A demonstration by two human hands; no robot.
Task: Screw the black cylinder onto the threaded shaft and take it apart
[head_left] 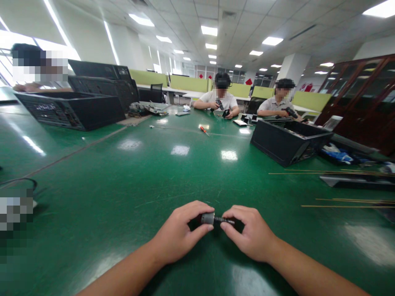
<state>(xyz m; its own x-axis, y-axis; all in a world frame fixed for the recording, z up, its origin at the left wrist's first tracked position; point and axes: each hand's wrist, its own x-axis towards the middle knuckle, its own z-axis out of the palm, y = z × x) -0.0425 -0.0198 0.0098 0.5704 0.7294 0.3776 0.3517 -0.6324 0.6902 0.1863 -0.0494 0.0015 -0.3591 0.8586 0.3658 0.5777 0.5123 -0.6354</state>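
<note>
Both forearms bare, reaching in from bottom edge, converging at centre. Left hand (177,232) knuckles up, fingers curled, thumb and forefinger pinched shut. Right hand (251,234) mirrors it, fingertips pinched, facing left hand, nearly touching

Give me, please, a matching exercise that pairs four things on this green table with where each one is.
Things:
1. small metal part
2. orange-handled screwdriver
3. open black case
4. thin wooden sticks

Places:
A. far right edge of the table
B. between the left hand and right hand
C. mid-table, lying alone
D. right of centre, before a seated person

Pairs: 1-B, 2-C, 3-D, 4-A
</note>
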